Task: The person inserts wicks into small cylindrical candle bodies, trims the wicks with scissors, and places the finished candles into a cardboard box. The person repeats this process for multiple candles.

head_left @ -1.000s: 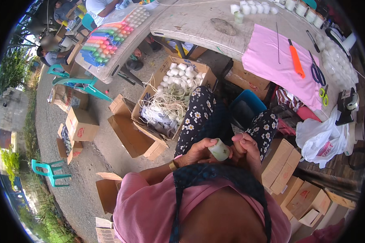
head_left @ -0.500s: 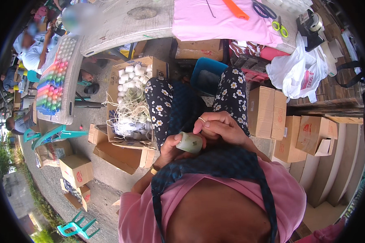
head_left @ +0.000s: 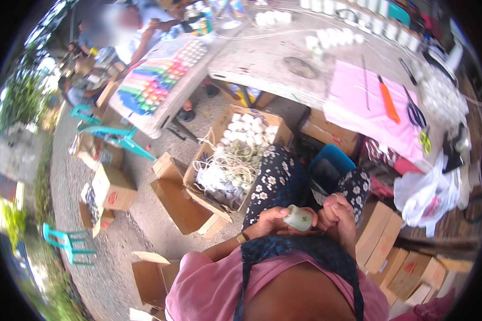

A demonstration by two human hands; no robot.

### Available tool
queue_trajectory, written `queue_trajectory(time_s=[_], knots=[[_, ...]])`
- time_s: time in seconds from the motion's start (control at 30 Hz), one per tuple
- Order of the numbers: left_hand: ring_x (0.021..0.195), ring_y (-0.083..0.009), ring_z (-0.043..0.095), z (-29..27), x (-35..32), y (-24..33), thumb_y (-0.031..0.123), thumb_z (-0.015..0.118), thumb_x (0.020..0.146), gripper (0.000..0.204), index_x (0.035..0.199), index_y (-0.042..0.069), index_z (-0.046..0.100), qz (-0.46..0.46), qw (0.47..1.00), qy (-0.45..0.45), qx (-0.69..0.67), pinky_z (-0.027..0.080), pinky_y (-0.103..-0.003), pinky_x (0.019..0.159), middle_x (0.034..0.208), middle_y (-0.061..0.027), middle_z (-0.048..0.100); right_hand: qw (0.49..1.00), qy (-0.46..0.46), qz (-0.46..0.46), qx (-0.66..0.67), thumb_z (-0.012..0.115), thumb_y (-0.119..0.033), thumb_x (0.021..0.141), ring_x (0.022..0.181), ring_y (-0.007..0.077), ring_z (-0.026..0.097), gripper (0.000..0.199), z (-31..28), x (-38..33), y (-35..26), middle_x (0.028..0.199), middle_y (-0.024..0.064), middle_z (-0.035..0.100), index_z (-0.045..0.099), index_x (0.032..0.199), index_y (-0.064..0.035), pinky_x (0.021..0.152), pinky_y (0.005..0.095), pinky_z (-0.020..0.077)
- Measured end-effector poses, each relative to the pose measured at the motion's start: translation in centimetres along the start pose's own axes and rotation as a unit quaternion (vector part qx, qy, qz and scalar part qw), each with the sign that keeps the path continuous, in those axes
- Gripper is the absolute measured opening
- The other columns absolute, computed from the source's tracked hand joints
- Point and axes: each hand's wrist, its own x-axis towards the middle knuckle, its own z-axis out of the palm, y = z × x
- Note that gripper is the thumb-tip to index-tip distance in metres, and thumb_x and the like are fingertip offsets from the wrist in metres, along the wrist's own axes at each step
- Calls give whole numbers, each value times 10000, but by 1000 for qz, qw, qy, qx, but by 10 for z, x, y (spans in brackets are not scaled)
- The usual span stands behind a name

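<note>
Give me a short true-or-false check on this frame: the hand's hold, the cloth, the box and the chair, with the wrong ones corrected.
1. The left hand holds a pale green cylinder. True.
2. The orange tool lies on the pink cloth. True.
3. The pink cloth is spread on the ground. False: it lies on the table.
4. The open cardboard box beside the person's left leg holds white pieces and pale cord. True.
5. The plastic chair at the far left of the picture is red. False: it is teal green.
</note>
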Motion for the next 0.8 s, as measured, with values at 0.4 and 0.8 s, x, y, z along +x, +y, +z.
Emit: queue_trajectory(time_s=[0.4,0.8], knots=[[639,-125,542,-2,-24,-21,480,564,774,568,1091,10,532,0,986,-17,-169,427,-216,593,796,-57,585,991,-10,20,-129,427,-94,934,471,59,291,221,19,-8,10,536,-37,344,606,953,35,464,264,306],[939,-193,556,-9,-23,-25,444,581,766,552,1126,27,550,-14,990,11,-141,396,-322,889,1007,-85,600,966,45,71,-245,432,-117,936,512,31,386,241,40,-19,-2,653,61,601,612,883,34,517,207,352]])
